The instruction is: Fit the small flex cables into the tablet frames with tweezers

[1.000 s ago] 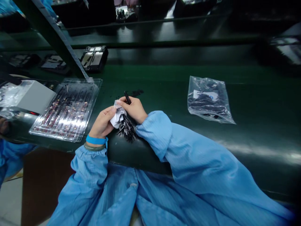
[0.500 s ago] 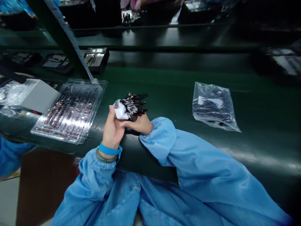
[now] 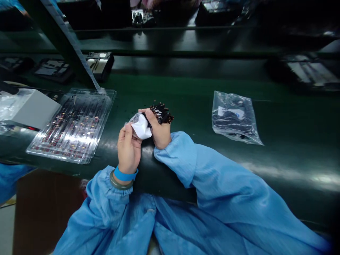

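My right hand (image 3: 160, 132) is wrapped round a bundle of thin black strips (image 3: 162, 112), their ends fanned out above the thumb. They look like small flex cables, but the exact kind is too small to tell. At the bundle's lower left is a clear plastic bag (image 3: 135, 122) with a white paper label (image 3: 142, 128) on it. My left hand (image 3: 129, 147) pinches the bag's edge between thumb and fingers. A blue band (image 3: 124, 174) circles my left wrist. Both hands are close together, just above the green surface (image 3: 186, 170).
Clear plastic trays (image 3: 71, 129) of small parts lie at left, beside a white box (image 3: 33, 108). A sealed clear bag of black parts (image 3: 236, 118) lies at right. Black fixtures (image 3: 101, 65) stand on the line behind. A slanted post (image 3: 69, 42) rises at left. Another person's blue sleeve (image 3: 13, 179) shows at far left.
My right hand has come up from under the bundle to close round it, thumb now on top. My left hand has shifted to the bag's edge, and more of the white label shows.
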`<state>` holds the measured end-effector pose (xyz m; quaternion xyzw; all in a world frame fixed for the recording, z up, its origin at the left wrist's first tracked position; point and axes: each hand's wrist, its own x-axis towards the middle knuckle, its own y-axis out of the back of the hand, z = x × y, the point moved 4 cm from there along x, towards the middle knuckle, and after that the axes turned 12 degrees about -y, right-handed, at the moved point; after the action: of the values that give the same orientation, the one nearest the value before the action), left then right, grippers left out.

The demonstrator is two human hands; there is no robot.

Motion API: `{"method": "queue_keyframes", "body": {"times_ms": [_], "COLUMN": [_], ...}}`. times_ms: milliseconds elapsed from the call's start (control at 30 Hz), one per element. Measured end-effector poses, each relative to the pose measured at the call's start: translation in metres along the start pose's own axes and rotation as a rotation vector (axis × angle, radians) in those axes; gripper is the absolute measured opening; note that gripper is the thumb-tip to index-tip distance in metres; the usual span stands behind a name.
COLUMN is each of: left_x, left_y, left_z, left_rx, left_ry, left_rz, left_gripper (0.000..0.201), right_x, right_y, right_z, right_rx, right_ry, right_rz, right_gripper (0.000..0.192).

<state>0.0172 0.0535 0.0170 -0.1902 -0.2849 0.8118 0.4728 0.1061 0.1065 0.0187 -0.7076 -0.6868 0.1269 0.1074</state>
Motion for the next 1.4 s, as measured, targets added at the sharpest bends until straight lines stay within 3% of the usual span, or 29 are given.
{"method": "queue_keyframes", "body": {"times_ms": [133,200,400,533,633,733,867,967,1033,1100,1167,1267,1333,1400], "left_x": [0.002,0.002,-0.001,-0.004,-0.007,-0.008,-0.006,-0.003,-0.001,-0.002,-0.004,-0.009,-0.015,-0.021], "left_y": [0.000,-0.002,-0.003,-0.001,0.001,0.005,0.016,0.030,0.041,0.053,0.064,0.079,0.088,0.095], "left_z": [-0.008,-0.009,-0.011,-0.013,-0.013,-0.008,0.011,0.035,0.052,0.068,0.080,0.092,0.099,0.105], "left_rx": [-0.126,-0.144,-0.196,-0.231,-0.238,-0.236,-0.188,-0.120,-0.093,-0.085,-0.075,-0.019,0.025,0.061], "left_ry": [0.307,0.398,0.477,0.487,0.488,0.477,0.385,0.272,0.197,0.128,0.090,0.056,0.022,-0.006], "left_rz": [0.199,0.233,0.227,0.245,0.255,0.266,0.292,0.337,0.382,0.409,0.422,0.453,0.476,0.493], "left_gripper": [0.029,0.033,0.041,0.041,0.040,0.040,0.037,0.037,0.039,0.040,0.041,0.041,0.040,0.038], "right_x": [0.000,-0.003,-0.012,-0.002,0.015,0.032,0.042,0.044,0.045,0.042,0.036,0.029,0.027,0.026], "right_y": [0.006,0.009,0.014,0.012,0.013,0.017,0.031,0.032,0.021,0.000,-0.024,-0.055,-0.069,-0.077], "right_z": [-0.005,-0.009,-0.032,-0.049,-0.045,-0.033,-0.025,-0.024,-0.021,-0.014,-0.005,0.008,0.014,0.019], "right_rx": [-0.047,-0.133,-0.274,-0.302,-0.051,0.168,0.215,0.129,0.000,-0.244,-0.634,-1.220,-1.392,-1.427], "right_ry": [0.068,0.103,0.288,0.411,0.302,0.087,-0.130,-0.215,-0.266,-0.323,-0.323,-0.117,0.071,0.201], "right_rz": [0.093,0.119,0.077,0.004,0.061,0.086,0.056,-0.089,-0.266,-0.522,-0.779,-0.964,-0.986,-0.987], "right_gripper": [0.025,0.025,0.026,0.021,0.019,0.020,0.026,0.034,0.037,0.032,0.025,0.020,0.020,0.023]}}
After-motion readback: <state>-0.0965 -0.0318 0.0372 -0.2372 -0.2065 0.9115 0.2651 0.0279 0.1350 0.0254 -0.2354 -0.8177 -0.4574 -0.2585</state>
